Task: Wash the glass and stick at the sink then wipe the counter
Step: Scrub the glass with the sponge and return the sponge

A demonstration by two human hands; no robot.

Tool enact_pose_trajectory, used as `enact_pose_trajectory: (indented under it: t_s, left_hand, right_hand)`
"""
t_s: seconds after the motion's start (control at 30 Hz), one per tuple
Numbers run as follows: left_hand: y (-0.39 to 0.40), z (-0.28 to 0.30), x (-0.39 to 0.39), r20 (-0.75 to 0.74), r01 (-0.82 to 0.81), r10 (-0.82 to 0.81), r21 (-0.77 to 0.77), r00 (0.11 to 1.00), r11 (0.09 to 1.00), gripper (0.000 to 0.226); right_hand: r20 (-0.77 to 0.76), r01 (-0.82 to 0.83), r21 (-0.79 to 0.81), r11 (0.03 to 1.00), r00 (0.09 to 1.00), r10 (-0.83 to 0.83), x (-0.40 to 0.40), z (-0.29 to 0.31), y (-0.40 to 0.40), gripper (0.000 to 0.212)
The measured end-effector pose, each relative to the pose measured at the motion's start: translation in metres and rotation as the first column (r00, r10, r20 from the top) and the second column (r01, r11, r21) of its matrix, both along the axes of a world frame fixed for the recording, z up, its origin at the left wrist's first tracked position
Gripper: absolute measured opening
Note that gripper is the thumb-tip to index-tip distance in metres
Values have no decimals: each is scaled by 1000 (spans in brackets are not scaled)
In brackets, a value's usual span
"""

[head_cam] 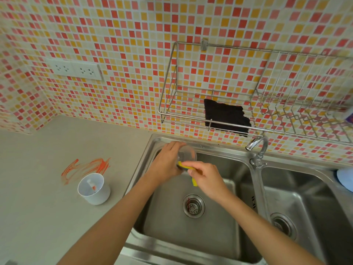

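1. Head view: double steel sink set in a grey counter, tiled wall behind in red, pink and yellow squares.
2. Left hand: wrapped around a clear glass, held over the back-left part of the left basin, mouth tilted toward the right.
3. Right hand: pinching a yellow sponge w/ a dark scrub side; sponge pressed against the glass rim, its lower end sticking out below the fingers.
4. Left basin drain strainer: in the basin floor, below both hands. Something reddish on its left edge, can't tell what.
5. Tap: chrome, at the back between the two basins, spout turned left.
6. White cup: upright on the counter, left of the sink, well apart from the hands. A stick w/ an orange tip lies inside.
7. Orange smear: on the counter just behind the cup.
8. Wire rack: on the wall above the sink; black cloth draped over its front rail.
9. Double socket: on the wall, upper left.
10. Blue item: at the far right edge by the right basin, cut off, can't tell what.
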State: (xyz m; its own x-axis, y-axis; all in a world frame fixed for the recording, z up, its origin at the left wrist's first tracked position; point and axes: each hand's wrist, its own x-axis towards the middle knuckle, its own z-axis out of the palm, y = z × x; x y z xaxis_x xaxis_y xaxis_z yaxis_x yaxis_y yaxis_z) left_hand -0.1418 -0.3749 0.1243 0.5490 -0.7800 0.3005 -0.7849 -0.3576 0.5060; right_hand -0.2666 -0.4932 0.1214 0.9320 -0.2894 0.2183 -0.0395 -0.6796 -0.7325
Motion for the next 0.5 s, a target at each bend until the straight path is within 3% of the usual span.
enact_pose_trajectory:
  t_s: [0.03,0.1,0.17,0.23,0.27,0.4,0.43,0.5]
  left_hand:
    - [1,1,3,-15,19,-19,13,1000,1000,77]
    - [1,0,6,-17,51,-51,49,999,997,76]
    - [1,1,5,-24,92,-91,73,996,993,75]
    - [-1,4,5,-66,95,-91,69,994,993,78]
    - [-2,7,5,-84,82,-77,60,993,995,78]
    - [-3,16,7,-72,99,-96,43,993,994,74]
    - [-2,16,8,-64,105,-101,60,993,993,73]
    - [3,11,9,-53,103,-98,95,994,990,74]
  right_hand:
    - [-22,-35,-10,999,999,34,1,0,-1,34]
    - [-71,-151,-229,962,988,138,1,0,-11,39]
    - [-75,-221,-622,751,972,224,4,2,-25,46]
    - [-80,-208,-803,558,966,246,9,7,-39,46]
    - [-67,-188,-830,525,968,242,11,9,-42,44]
    - [-23,-115,-777,618,988,154,14,-1,-33,46]
    - [-22,-119,-695,709,989,144,13,-8,-27,45]
    - [-31,-89,-360,929,996,83,9,-12,-13,40]
